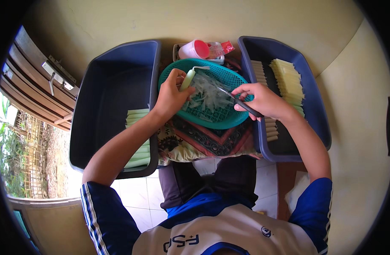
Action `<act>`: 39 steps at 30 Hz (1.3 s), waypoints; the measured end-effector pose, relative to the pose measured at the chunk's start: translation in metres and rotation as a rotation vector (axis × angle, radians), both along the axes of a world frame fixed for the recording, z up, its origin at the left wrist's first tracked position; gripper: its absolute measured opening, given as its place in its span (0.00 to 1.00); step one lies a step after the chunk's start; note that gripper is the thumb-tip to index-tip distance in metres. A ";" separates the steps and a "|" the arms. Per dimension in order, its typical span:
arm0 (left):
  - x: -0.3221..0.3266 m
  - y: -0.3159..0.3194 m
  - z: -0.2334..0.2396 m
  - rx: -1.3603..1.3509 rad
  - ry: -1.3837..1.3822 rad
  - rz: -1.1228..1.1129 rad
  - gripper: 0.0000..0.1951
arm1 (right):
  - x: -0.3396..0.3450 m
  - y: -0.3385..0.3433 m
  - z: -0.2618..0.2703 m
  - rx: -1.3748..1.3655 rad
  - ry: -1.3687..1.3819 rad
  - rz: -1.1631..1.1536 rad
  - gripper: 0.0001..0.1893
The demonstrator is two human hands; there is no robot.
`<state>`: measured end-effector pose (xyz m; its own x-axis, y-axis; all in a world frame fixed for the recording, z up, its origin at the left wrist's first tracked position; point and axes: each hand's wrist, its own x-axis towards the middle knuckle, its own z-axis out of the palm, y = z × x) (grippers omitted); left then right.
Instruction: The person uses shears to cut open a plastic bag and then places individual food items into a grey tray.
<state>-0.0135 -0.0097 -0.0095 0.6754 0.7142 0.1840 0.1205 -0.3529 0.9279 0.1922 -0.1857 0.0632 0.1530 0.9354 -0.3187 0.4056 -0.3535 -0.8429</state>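
My left hand point(175, 91) grips a pale green, tube-like piece point(188, 79) with a thin whitish strip curling from its upper end. Black-handled scissors point(248, 107) are in my right hand point(257, 99), their blades pointing up and left over the basket. Both hands are above a teal plastic mesh basket point(210, 124), which holds a heap of translucent strips point(210, 95). Left of it, a dark blue tub point(112, 79) holds a stack of pale green pieces point(139, 156). The dark blue tub on the right point(312, 95) contains rows of yellowish pieces point(287, 79) and greyish pieces point(271, 132).
Behind the basket, a pink cup point(193, 50) lies tilted on a small white tray point(219, 60) beside a red and clear packet point(223, 47). A patterned cloth point(207, 140) lies beneath the basket. The wall rises just behind; a wooden door point(39, 79) stands at the left.
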 end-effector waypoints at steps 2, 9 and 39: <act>-0.001 0.005 -0.005 -0.011 -0.046 0.048 0.19 | -0.001 -0.004 -0.007 0.016 0.114 -0.019 0.21; 0.003 0.000 0.005 -0.057 -0.023 0.060 0.19 | -0.008 -0.014 -0.022 0.068 0.447 -0.060 0.15; 0.002 -0.018 0.015 0.018 0.042 -0.125 0.18 | -0.021 -0.018 -0.036 0.165 0.560 -0.029 0.29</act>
<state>-0.0113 -0.0278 0.0053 0.7663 0.6207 0.1656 0.1129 -0.3839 0.9164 0.1713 -0.2033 0.0270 0.0295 0.9776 -0.2085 -0.1260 -0.2033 -0.9710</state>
